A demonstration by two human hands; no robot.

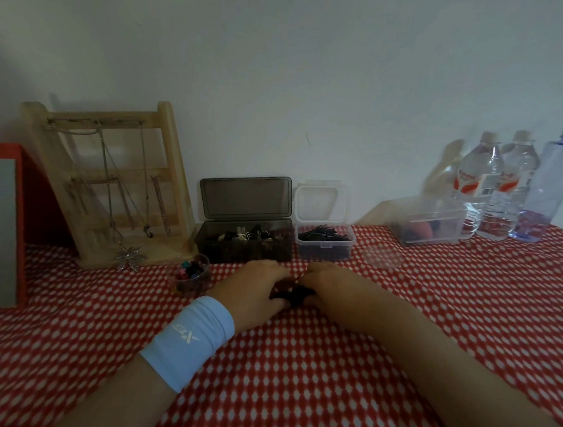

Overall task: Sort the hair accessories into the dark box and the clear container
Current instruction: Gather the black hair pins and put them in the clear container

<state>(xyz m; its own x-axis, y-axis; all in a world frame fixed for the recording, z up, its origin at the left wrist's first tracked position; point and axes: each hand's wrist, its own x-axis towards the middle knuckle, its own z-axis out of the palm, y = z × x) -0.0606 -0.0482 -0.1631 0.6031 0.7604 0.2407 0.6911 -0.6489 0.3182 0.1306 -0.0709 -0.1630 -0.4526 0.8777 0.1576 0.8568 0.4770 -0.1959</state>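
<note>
My left hand [254, 289] and my right hand [327, 283] rest side by side on the red patterned cloth, fingers curled over a small pile of dark hair accessories [292, 296] between them. Most of the pile is hidden under the fingers. Just beyond the hands stands the dark box [243, 243], lid up, holding black and white hair pieces. To its right sits the clear container [325, 240], lid open, with black hairpins inside. A light blue wristband is on my left wrist.
A small clear cup of coloured clips [190, 275] stands left of my left hand. A wooden jewellery stand [113, 187] with necklaces is at the back left, beside a red box [6, 223]. Another clear tub [430, 227] and water bottles [496, 186] stand at the back right. A round clear lid [384, 257] lies nearby.
</note>
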